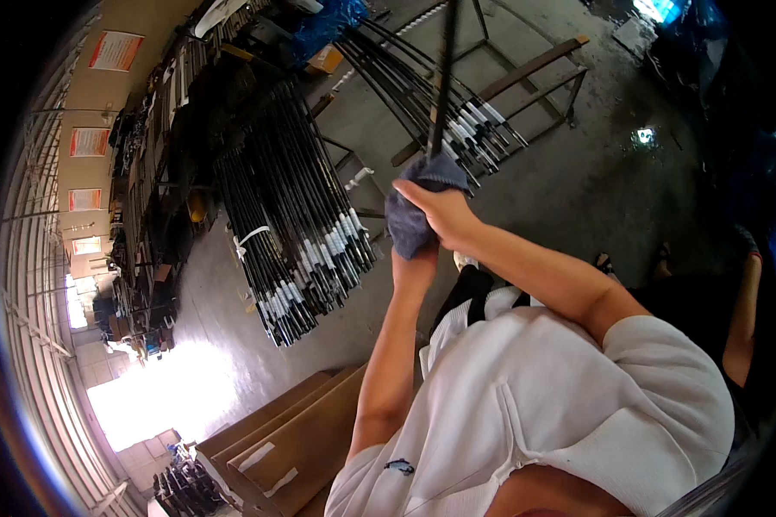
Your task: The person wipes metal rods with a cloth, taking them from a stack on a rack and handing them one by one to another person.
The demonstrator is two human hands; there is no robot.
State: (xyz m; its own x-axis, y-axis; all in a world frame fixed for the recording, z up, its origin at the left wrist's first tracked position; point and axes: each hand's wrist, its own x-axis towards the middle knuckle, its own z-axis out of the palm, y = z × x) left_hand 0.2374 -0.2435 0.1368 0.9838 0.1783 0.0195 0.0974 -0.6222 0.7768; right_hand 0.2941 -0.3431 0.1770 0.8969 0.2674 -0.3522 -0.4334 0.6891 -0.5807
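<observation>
A long thin dark rod (444, 82) rises from my hands toward the top of the view. Bunched around its lower part is a grey-blue cloth (408, 226). My right hand (447, 212) is closed over the cloth and rod, thumb lying along the cloth. Just below it, my left hand (412, 269) is closed on the cloth from underneath, its fingers largely hidden by the fabric. Beyond my hands lies a bundle of black rods with white-banded ends (474, 129), resting on a metal frame (535, 99).
To the left, a large batch of similar black rods (293, 207) lies side by side, a white tie around some. Brown cardboard boxes (293, 439) stand at lower left. Another person's arm (743, 310) and sandalled feet show at right. Blue plastic sheeting (332, 26) lies at the top.
</observation>
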